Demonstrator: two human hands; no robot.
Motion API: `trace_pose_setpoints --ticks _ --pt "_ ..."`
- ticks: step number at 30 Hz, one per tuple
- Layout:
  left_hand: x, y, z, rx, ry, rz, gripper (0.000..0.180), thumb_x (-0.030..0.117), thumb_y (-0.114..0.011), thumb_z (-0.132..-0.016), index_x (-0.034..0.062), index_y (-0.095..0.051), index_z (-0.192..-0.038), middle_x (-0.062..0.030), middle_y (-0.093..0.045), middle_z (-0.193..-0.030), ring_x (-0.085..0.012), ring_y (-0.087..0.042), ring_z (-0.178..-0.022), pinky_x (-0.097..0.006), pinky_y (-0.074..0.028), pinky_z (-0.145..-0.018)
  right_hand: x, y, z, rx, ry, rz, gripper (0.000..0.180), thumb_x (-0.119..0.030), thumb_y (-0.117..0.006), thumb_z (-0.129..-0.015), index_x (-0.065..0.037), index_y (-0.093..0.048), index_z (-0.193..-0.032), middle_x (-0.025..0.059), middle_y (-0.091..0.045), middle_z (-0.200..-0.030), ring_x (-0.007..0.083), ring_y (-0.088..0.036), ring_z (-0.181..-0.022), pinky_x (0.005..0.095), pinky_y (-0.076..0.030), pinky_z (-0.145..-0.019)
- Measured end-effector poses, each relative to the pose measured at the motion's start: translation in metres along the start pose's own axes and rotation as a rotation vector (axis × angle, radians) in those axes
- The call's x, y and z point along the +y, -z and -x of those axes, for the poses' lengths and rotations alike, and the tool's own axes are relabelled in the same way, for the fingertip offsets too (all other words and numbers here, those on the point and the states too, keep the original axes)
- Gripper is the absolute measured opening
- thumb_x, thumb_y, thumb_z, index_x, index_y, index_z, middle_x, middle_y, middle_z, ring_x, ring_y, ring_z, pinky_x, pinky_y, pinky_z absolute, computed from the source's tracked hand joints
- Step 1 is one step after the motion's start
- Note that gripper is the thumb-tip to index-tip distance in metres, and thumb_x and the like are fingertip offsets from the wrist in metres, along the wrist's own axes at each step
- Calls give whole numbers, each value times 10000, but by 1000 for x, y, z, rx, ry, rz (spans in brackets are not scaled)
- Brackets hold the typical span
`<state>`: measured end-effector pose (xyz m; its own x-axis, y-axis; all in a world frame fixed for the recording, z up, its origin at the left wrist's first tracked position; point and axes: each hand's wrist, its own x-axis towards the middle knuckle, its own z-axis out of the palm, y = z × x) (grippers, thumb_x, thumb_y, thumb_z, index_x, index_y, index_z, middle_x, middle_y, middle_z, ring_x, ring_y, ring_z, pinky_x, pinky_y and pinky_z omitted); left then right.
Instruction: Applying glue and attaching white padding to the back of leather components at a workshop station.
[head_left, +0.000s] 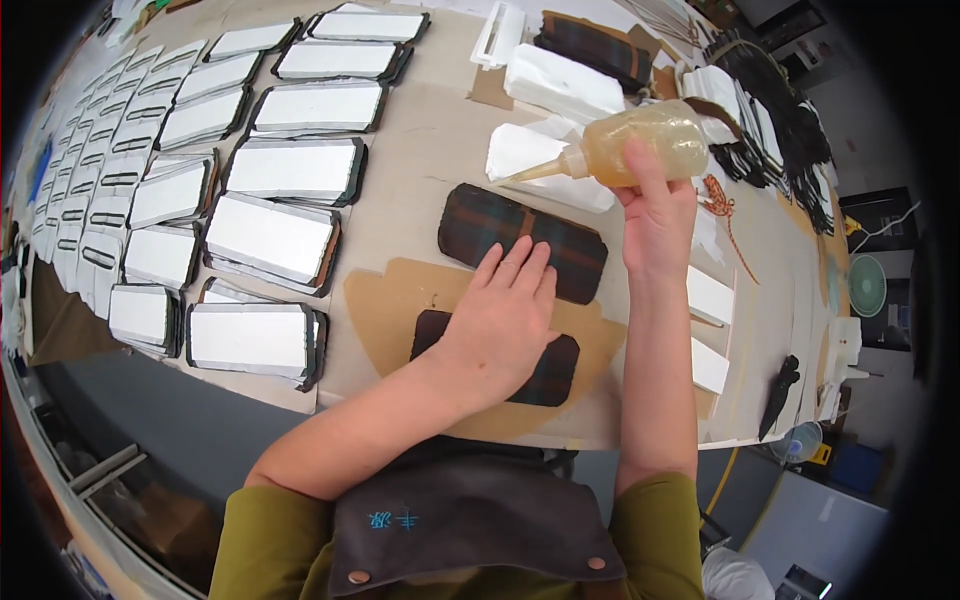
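My left hand (pixel 505 310) lies flat, fingers together, pressing on a dark plaid fabric piece (pixel 545 375) on a brown cardboard sheet (pixel 385 305). Its fingertips reach a second dark plaid piece (pixel 485 220) with a brown strip down its middle, lying just beyond. My right hand (pixel 655 215) holds a soft plastic squeeze bottle (pixel 650 140) of yellowish glue, tipped sideways with its nozzle pointing left above the second plaid piece.
Rows of white-faced padded panels (pixel 270 235) cover the left of the table. White foam blocks (pixel 560 85) and white sheets lie behind the bottle. More dark plaid pieces (pixel 780 130) are piled at the right, near small white blocks (pixel 710 295). The table's front edge runs close to my body.
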<state>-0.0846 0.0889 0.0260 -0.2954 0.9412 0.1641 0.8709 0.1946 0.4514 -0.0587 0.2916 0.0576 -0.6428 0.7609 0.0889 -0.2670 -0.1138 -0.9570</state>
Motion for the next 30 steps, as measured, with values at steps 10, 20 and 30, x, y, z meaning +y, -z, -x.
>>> trace_pose_setpoints --ticks 10,20,30 --pt "-1 -1 -2 1 12 33 602 306 -705 -880 -77 -541 -1316 -232 -443 -1469 -373 -364 -1420 -506 -292 -1175 26 -9 -2 20 2 135 528 -244 -828 -836 -23 -571 -1241 80 -643 -1155 171 -641 -1025 339 -544 -850" --pt "-2 -2 -1 -18 -14 2 612 302 -706 -869 -82 -541 -1317 -220 -459 -1455 -362 -373 -1409 -522 -278 -1177 27 -9 12 -34 -107 117 497 -177 -817 -840 -4 -573 -1236 97 -650 -1145 185 -652 -1013 341 -560 -838" --pt "0 -6 -1 -27 -12 -83 617 318 -693 -877 -75 -535 -1326 -231 -443 -1468 -370 -360 -1416 -521 -262 -1184 27 -7 27 -154 -172 85 472 -131 -789 -853 12 -562 -1241 99 -654 -1144 185 -665 -992 346 -566 -828"
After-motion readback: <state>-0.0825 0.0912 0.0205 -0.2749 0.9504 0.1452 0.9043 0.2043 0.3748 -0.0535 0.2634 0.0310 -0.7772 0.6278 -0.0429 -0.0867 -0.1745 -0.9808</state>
